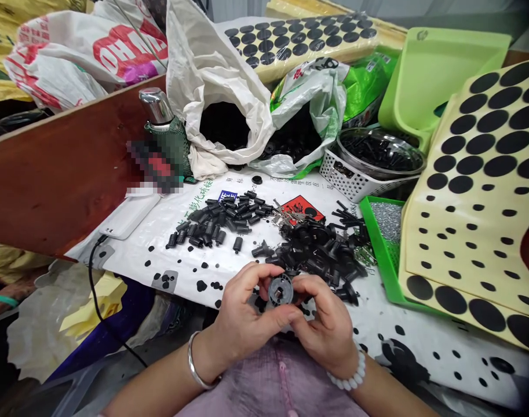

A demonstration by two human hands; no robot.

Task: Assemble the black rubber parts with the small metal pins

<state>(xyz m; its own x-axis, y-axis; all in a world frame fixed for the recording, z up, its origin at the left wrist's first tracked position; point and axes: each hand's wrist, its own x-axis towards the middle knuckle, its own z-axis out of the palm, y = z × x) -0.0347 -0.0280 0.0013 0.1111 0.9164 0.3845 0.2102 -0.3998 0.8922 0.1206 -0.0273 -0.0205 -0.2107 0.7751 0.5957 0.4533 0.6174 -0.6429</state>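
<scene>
A round dark plastic part (280, 289) is held between both hands near the table's front edge, its ribbed face towards me. My left hand (247, 307) grips its left side, fingers curled behind it. On the right side my right hand (323, 318) holds the same part, with the two thumbs meeting just below. Right behind the hands lies a heap of black plastic parts (316, 246). Small black cylinders (212, 223) are spread to the left of that heap, and thin metal pieces (284, 217) lie between the two groups.
Behind the heaps stand an open white sack (181, 75), a green and white bag (329, 98) and a metal bowl (381, 153) on a white basket (346, 179). Sticker sheets (473, 231) overlap a green tray (381, 260) at right. A white device (131, 217) with a cable lies left.
</scene>
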